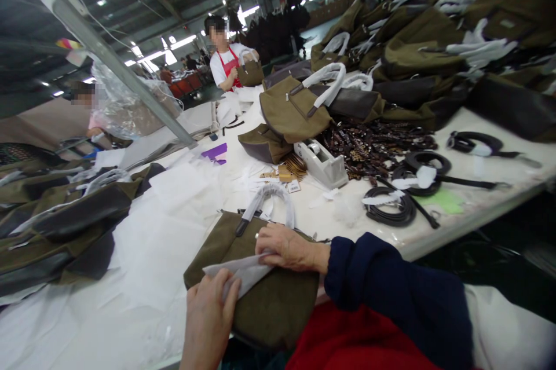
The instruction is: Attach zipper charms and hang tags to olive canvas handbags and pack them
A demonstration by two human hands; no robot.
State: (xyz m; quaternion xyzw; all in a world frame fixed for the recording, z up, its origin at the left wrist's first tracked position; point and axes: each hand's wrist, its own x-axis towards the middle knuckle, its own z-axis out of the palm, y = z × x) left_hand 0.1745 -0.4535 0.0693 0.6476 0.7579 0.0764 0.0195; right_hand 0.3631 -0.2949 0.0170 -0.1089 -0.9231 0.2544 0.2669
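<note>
An olive handbag with dark trim lies at the table's near edge. Its handle is wrapped in white paper and stands up at the far side. Across the bag's face stretches a folded strip of thin white tissue paper. My left hand pinches the strip's left end between thumb and fingers. Over the bag, my right hand is closed on the strip's other end, its fingertips partly hidden.
White tissue sheets spread left of the bag, beside stacked olive bags. A tape dispenser, coiled black straps and dark chain-like pieces lie beyond. More bags are heaped at right. A co-worker handles a bag.
</note>
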